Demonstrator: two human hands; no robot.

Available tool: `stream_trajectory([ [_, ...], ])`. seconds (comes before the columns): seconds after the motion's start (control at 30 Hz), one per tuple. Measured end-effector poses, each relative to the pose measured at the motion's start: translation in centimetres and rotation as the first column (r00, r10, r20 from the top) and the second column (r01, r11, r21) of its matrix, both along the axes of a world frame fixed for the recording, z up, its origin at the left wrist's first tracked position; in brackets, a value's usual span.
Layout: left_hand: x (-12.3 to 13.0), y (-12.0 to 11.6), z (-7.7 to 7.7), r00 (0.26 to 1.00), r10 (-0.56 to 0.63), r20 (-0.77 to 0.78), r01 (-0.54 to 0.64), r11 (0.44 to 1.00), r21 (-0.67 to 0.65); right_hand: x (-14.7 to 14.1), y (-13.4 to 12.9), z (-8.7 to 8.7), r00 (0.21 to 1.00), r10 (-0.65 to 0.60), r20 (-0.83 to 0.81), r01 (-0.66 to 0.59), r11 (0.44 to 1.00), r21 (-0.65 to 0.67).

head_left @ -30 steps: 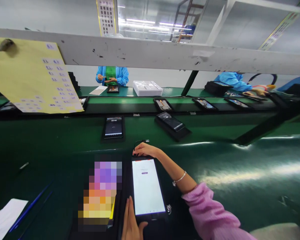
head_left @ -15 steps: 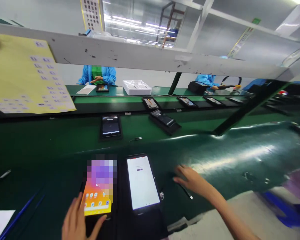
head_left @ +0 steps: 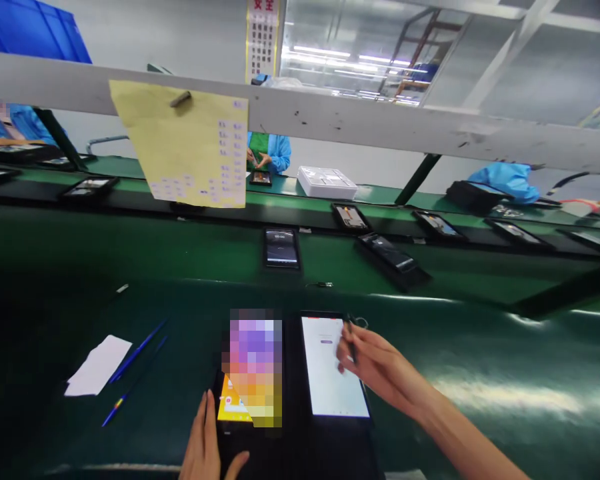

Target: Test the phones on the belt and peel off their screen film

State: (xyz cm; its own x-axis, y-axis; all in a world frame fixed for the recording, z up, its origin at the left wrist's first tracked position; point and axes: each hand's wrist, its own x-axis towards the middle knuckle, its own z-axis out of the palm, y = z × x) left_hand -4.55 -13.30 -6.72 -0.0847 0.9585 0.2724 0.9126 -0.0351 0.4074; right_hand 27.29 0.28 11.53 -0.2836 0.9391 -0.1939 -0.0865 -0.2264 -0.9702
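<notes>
Two phones lie side by side in front of me on the green bench. The right phone (head_left: 333,373) shows a white screen; the left phone (head_left: 243,393) has a colourful screen that is partly blurred. My right hand (head_left: 375,370) grips a thin dark stylus (head_left: 351,341) over the upper right part of the white screen. My left hand (head_left: 207,450) rests at the lower left corner of the colourful phone, thumb and fingers around its bottom edge.
A white slip of paper (head_left: 97,365) and blue pens (head_left: 137,350) lie to the left. More phones (head_left: 281,248) sit on dark trays (head_left: 393,259) along the conveyor. A yellow sheet (head_left: 185,143) hangs from the white beam. People in blue coats (head_left: 275,150) work across the line.
My right hand left the bench at the right with the stylus and came over the white-screen phone. My left hand stays at the colourful phone. My view swung left.
</notes>
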Motion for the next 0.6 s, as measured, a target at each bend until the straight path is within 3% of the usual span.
stream_trajectory([
  [0.07, -0.2, 0.4, -0.1, 0.999, -0.050, -0.003, 0.050, 0.999, -0.002, -4.7, 4.0, -1.2, 0.999, 0.046, -0.015, -0.045, 0.997, 0.065],
  [0.13, -0.4, 1.1, -0.2, 0.996, -0.083, 0.032, 0.083, 0.996, -0.015, -8.5, 8.0, -3.6, 0.995, 0.097, 0.015, -0.098, 0.992, 0.082],
  [0.3, -0.1, 1.7, -1.1, 0.987, -0.061, 0.148, 0.060, 0.998, 0.012, -14.3, 15.7, -9.2, 0.972, 0.191, 0.138, -0.192, 0.981, -0.012],
  [0.4, -0.1, 1.5, -2.0, 0.985, -0.061, 0.164, 0.056, 0.998, 0.035, -15.7, 17.4, -10.8, 0.949, 0.266, 0.170, -0.254, 0.963, -0.088],
  [0.6, -0.4, 1.6, -2.5, 0.981, -0.067, 0.180, 0.073, 0.997, -0.025, -15.9, 17.7, -11.9, 0.929, 0.321, 0.185, -0.297, 0.943, -0.148],
])
